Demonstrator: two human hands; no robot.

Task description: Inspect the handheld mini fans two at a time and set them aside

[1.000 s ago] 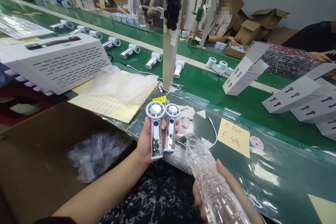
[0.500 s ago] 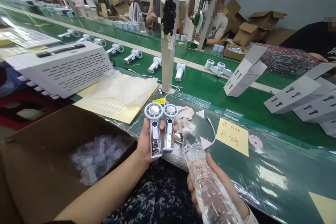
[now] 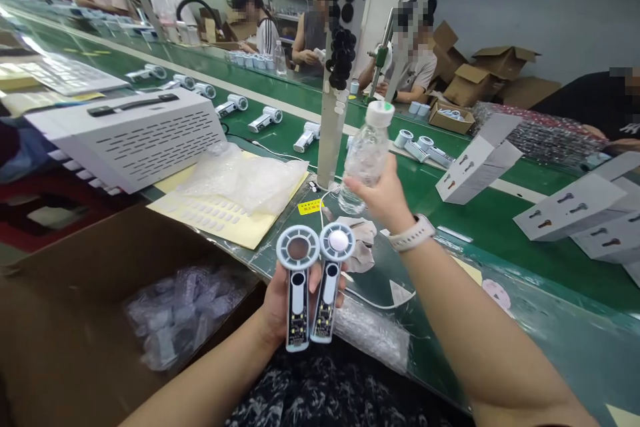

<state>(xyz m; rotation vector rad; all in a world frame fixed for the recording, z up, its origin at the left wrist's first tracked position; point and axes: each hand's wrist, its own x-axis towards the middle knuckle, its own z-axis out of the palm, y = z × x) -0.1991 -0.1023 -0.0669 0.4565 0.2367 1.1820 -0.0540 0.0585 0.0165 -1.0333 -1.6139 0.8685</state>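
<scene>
The green conveyor bench (image 3: 493,240) carries a row of white fans (image 3: 264,120) on its far belt. The left hand (image 3: 274,310) grips two white handheld fans with clear handles (image 3: 299,300), one with a white centre disc (image 3: 338,240), the other's centre bare; the right hand (image 3: 375,192) clenches a clear plastic water bottle (image 3: 367,157) aloft, apart from them.

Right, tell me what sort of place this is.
Most likely a factory assembly line for small handheld fans: a long green conveyor belt carries rows of white fans, workers sit along it, and cardboard cartons stand behind.
</scene>
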